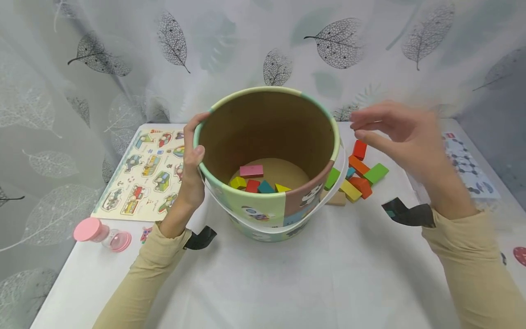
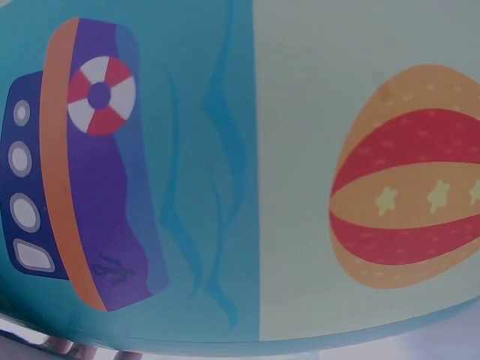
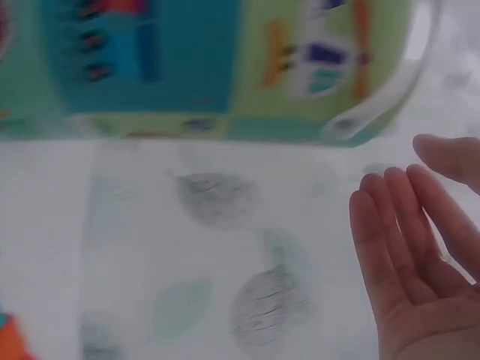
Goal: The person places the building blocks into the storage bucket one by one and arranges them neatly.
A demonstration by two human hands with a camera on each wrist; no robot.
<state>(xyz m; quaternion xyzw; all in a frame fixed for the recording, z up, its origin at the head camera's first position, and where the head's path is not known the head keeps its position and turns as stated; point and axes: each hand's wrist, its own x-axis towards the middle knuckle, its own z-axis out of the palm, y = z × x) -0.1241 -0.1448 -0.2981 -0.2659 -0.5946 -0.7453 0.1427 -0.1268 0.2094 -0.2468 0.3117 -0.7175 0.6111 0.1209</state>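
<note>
A large round bucket (image 1: 263,210) with cartoon pictures and a white handle (image 1: 328,196) stands upright on the table. My left hand (image 1: 192,169) grips its left rim, thumb at the edge and fingers along the outer wall. In the left wrist view the bucket's printed wall (image 2: 300,187) fills most of the picture. Several blocks lie on the bucket's floor, among them a pink block (image 1: 251,171) and a yellow block (image 1: 237,183). To the right of the rim, my right hand (image 1: 404,132) hangs in the air with fingers loosely bent, holding nothing; its palm (image 3: 427,330) shows bare.
Several loose blocks, including a green block (image 1: 376,173) and a red block (image 1: 359,149), lie right of the bucket. A picture puzzle board (image 1: 141,183) and a pink-lidded jar (image 1: 102,234) are on the left. A flat printed box (image 1: 470,169) lies far right, before the leaf-patterned curtain (image 1: 230,55).
</note>
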